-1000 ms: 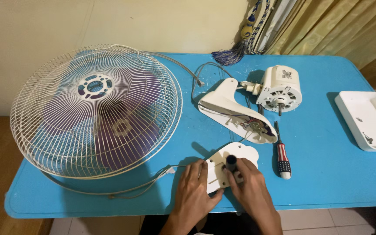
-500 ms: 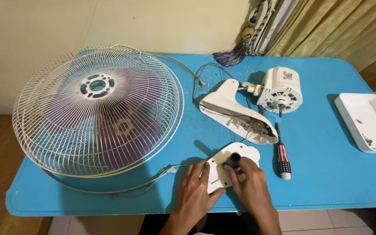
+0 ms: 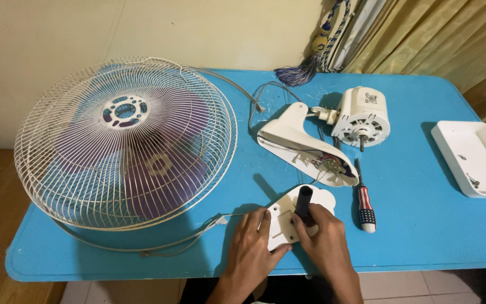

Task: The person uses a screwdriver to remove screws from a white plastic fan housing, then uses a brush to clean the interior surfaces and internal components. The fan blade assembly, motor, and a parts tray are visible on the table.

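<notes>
Head view: I see the blue table [image 3: 423, 225] first, then the big white fan guard [image 3: 125, 141] with purple blades inside, lying flat on the table's left half. Against the picture from a second ago, the guard, the cream fan housing [image 3: 305, 143] with its open wiring, and the white motor [image 3: 362, 117] all sit where they sat; only my view has drifted a little.

The white tray [image 3: 471, 157] at the far right edge holds a few small dark bits, too small for me to name. The motor carries a small pale label on its top side. A screwdriver [image 3: 365, 202] with a red, white and dark striped handle lies just beside the housing.

What has changed is small: my right hand [image 3: 324, 242] has tightened around the black tool handle [image 3: 303, 204], which stands upright on the white cover plate [image 3: 293, 217] near the front edge. My left hand [image 3: 251, 242] lies flat, fingers together, pressing the plate's left side. I judge the work on the plate is mid-step.
</notes>
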